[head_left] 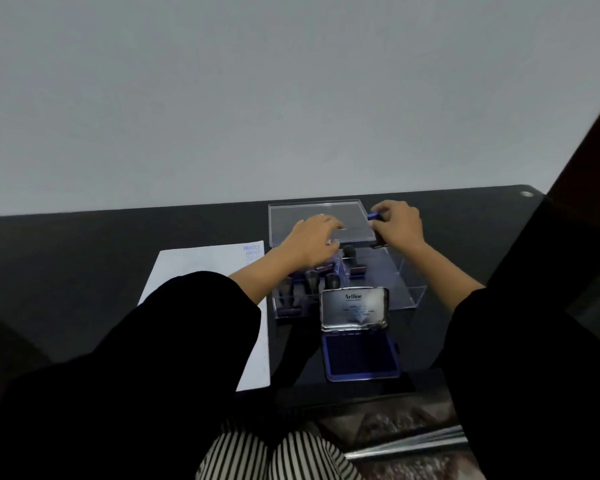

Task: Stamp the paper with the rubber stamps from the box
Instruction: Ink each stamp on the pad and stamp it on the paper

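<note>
Head view | our right hand point(397, 225) grips a stamp point(377, 237) above the box point(404, 285) | left hand point(312, 242): grip we cannot tell | risk: sleeve point(499, 358) may smear the open ink pad point(361, 358) at 6 o'clock.

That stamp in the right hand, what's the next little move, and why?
Probably carry the stamp in the right hand to the open ink pad and press it in: the hand holds it over the box, and the paper shows only a few prints at its top.
</note>
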`<control>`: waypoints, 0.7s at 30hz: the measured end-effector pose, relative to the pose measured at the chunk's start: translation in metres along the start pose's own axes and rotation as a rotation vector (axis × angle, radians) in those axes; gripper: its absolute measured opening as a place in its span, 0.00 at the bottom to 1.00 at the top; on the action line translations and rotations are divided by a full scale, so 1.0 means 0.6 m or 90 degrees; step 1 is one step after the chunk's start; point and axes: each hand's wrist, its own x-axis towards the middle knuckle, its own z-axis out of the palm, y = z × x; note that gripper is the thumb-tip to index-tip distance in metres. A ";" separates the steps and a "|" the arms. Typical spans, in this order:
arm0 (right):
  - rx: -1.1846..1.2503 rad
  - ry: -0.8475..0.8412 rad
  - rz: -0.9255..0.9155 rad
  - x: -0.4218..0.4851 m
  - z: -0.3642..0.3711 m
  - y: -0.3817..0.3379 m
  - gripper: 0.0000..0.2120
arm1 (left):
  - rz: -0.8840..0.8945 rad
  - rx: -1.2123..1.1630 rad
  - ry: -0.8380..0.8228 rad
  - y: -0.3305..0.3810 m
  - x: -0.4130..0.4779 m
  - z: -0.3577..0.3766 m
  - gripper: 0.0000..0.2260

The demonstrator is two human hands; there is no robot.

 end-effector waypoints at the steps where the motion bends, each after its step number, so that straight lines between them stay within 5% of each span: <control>1: 0.027 -0.001 -0.004 -0.009 -0.012 -0.007 0.15 | 0.000 -0.004 0.003 0.003 -0.007 -0.010 0.19; 11: 0.156 -0.058 0.002 -0.134 -0.095 -0.042 0.14 | 0.004 -0.024 0.019 0.046 -0.118 -0.079 0.13; 21: 0.032 -0.092 -0.030 -0.260 -0.066 -0.026 0.07 | -0.004 -0.053 -0.011 0.083 -0.231 -0.037 0.12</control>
